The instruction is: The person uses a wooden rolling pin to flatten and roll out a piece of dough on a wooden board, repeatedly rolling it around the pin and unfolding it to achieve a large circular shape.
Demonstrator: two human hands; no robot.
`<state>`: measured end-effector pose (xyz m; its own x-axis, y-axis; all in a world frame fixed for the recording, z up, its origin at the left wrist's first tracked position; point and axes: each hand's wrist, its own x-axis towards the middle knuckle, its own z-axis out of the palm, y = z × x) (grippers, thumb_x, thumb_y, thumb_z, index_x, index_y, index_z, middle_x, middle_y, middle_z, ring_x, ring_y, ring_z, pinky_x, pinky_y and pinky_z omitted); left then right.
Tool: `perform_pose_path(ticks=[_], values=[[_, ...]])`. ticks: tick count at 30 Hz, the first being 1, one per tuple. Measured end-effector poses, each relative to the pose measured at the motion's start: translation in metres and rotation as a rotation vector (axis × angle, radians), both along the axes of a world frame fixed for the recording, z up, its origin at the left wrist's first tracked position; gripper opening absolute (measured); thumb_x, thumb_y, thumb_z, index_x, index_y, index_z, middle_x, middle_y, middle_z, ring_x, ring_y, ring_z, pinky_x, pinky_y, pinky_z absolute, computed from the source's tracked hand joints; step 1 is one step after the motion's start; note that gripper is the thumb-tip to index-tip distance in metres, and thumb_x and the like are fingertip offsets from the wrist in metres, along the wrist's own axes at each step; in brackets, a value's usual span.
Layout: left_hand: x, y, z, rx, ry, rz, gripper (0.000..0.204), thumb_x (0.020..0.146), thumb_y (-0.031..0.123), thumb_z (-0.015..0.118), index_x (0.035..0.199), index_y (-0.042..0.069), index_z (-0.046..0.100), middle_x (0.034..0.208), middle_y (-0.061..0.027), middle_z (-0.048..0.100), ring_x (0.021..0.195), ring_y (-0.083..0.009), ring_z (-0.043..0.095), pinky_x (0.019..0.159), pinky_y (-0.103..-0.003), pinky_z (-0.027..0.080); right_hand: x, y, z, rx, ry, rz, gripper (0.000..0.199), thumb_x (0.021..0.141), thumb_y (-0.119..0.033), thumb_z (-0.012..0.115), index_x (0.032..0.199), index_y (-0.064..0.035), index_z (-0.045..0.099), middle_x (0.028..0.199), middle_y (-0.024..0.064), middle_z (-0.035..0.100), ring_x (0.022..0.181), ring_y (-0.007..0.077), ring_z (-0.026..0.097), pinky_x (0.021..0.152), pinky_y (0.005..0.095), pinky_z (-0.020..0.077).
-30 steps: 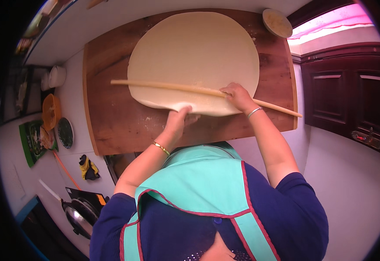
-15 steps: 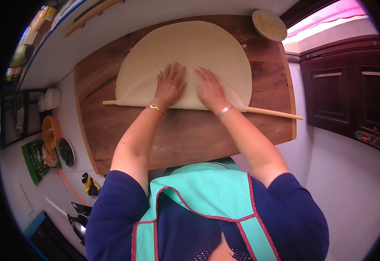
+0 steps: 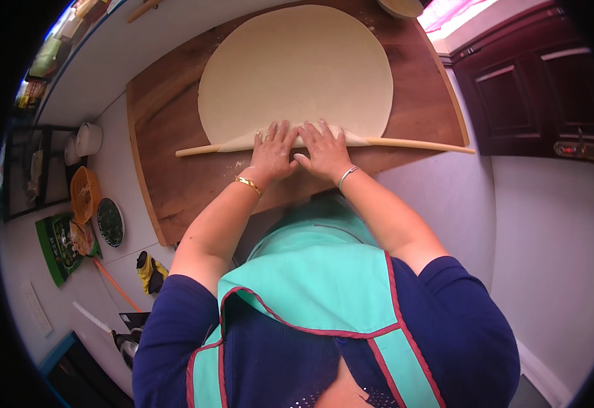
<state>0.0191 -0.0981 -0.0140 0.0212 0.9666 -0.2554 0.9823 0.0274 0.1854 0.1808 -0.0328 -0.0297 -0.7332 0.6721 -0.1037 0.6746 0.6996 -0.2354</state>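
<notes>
Dough sheet (image 3: 297, 68) lies on the wooden counter (image 3: 164, 136), mostly beyond the grip of left hand (image 3: 272, 157) and right hand (image 3: 327, 156). Its near edge wraps the rolling pin (image 3: 416, 143); both hands are unclenched, fingers (image 3: 282, 133) stretched over this roll.

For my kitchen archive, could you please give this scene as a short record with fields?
dough: broad pale sheet, near edge wrapped around rolling pin
pin ends: both bare
left hand: touching the wrapped edge
right hand: beside it, same edge
surface: wooden board
left background: orange basket
top right: bowl, partly cut off
</notes>
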Motion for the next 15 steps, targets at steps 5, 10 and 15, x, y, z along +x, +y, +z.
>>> perform_pose_path(ticks=[5, 10, 15], values=[[0.010, -0.046, 0.011, -0.026, -0.066, -0.048, 0.075, 0.080, 0.033, 0.065, 0.144, 0.013, 0.034, 0.151, -0.0152, 0.033, 0.139, -0.0375, 0.031, 0.109, -0.059, 0.027, 0.023, -0.055, 0.010, 0.000, -0.023, -0.018, 0.070, 0.088, -0.050, 0.054, 0.147, -0.0185, 0.034, 0.151, 0.0066, 0.034, 0.140, 0.0307, 0.029, 0.108, 0.0642, 0.0215], [0.018, -0.067, 0.005, 0.044, -0.126, -0.043, 0.073, 0.079, 0.029, 0.066, 0.143, 0.009, 0.036, 0.147, -0.0157, 0.038, 0.137, -0.0377, 0.034, 0.109, -0.058, 0.029, 0.033, -0.079, -0.005, 0.057, 0.001, -0.008, 0.073, 0.085, -0.046, 0.059, 0.147, -0.0161, 0.032, 0.149, 0.0065, 0.035, 0.140, 0.0291, 0.027, 0.107, 0.0635, 0.0234], [0.023, -0.068, -0.006, 0.269, -0.092, 0.036, 0.070, 0.085, 0.032, 0.060, 0.144, 0.008, 0.034, 0.149, -0.0134, 0.036, 0.138, -0.0338, 0.033, 0.110, -0.058, 0.026, 0.025, -0.064, -0.008, 0.146, 0.008, -0.003, 0.076, 0.084, -0.045, 0.060, 0.147, -0.0133, 0.032, 0.150, 0.0072, 0.035, 0.141, 0.0287, 0.026, 0.107, 0.0625, 0.0238]])
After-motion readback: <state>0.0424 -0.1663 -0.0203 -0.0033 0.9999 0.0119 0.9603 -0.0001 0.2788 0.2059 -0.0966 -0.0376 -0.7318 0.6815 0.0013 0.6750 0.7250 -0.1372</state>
